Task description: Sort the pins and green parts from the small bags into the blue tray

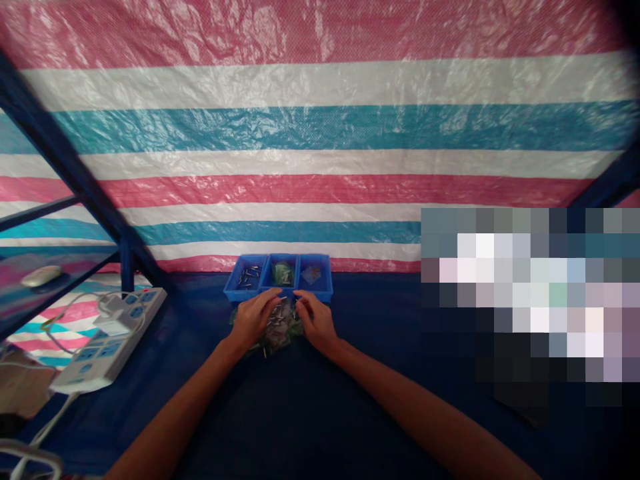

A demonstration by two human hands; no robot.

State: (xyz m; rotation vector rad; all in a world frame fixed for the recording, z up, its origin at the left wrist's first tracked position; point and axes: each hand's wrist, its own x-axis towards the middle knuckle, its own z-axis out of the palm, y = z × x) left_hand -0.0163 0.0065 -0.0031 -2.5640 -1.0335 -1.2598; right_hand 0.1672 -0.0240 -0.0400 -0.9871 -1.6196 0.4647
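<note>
Both hands rest on a small heap of mixed parts [278, 331], metal pins and green bits, on the dark blue table. My left hand [253, 317] lies over the heap's left side with its fingers curled down onto the pieces. My right hand [315, 320] is at the heap's right side, fingertips pinched at the pile; what they hold is too small to make out. Just behind the heap stand three blue bins: the left bin [245, 276] holds metal pins, the middle bin [283, 273] green parts, the right bin [315, 275] a few small pieces.
A white power strip [107, 340] with plugs and cables lies at the left. A blue metal frame [75, 173] with a shelf holds a white mouse [41, 275]. A striped tarpaulin [320, 133] forms the back wall. A pixelated area covers the right.
</note>
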